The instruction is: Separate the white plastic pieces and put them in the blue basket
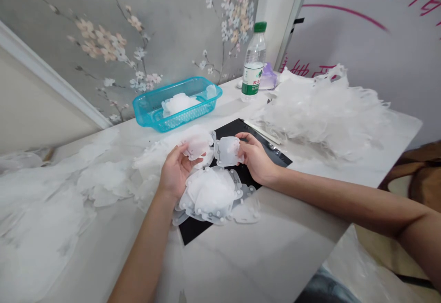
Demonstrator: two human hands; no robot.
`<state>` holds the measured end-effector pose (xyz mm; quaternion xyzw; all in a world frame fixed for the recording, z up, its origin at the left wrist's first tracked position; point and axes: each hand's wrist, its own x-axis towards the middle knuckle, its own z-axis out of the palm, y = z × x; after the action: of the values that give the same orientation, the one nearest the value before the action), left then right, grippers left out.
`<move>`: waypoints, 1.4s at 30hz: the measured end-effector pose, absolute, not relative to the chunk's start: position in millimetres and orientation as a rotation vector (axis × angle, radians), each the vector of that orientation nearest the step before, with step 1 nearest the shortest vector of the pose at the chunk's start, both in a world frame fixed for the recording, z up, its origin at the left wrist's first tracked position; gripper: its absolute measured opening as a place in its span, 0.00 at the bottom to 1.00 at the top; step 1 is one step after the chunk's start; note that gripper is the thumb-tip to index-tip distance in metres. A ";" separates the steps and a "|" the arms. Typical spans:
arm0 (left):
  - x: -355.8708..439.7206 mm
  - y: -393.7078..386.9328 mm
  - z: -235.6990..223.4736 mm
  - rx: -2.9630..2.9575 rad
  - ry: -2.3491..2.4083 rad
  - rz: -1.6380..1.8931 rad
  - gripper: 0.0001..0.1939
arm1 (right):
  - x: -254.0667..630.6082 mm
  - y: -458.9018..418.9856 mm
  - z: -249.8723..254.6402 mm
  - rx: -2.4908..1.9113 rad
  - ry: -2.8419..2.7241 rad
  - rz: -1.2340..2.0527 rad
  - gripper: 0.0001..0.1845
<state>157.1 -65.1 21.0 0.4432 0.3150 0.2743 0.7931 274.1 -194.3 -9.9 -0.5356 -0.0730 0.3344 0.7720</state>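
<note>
My left hand [179,167] is closed on a thin translucent white plastic piece [196,146] with small lobes along its edge. Opposite it, my right hand [254,156] pinches a similar squarish translucent piece [226,150] by its right side. The two pieces are held close together above a black sheet [275,154]. Whether they touch I cannot tell. Just below my hands, a heap of the same white pieces [211,195] lies partly on the black sheet and hides much of it.
A blue plastic basket [148,121] at the back holds more white pieces. A green-capped water bottle [253,64] stands right of it. Tangled clear plastic scraps [330,110] are piled at the right. Loose white pieces [41,220] cover the table's left side. A white strip [262,132] lies along the sheet.
</note>
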 end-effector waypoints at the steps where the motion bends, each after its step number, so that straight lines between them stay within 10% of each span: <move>1: 157.1 -64.9 21.2 0.948 0.686 0.590 0.05 | 274.1 -194.2 -9.8 -1.156 -0.166 0.727 0.21; 17: 159.5 -64.4 14.1 1.017 0.562 0.554 0.06 | 274.3 -195.1 -7.4 -1.153 -0.243 0.731 0.19; 28: 155.1 -75.8 14.6 1.581 0.515 0.286 0.23 | 268.3 -197.1 -4.4 -1.120 -0.424 0.804 0.21; 42: 156.4 -72.5 16.0 1.402 0.573 0.367 0.16 | 268.7 -205.6 0.7 -1.366 -1.050 0.322 0.12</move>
<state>156.4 -72.5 16.0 0.6322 0.2584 0.1655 0.7114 268.7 -205.6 0.7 -0.5988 -0.4603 0.1410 0.6401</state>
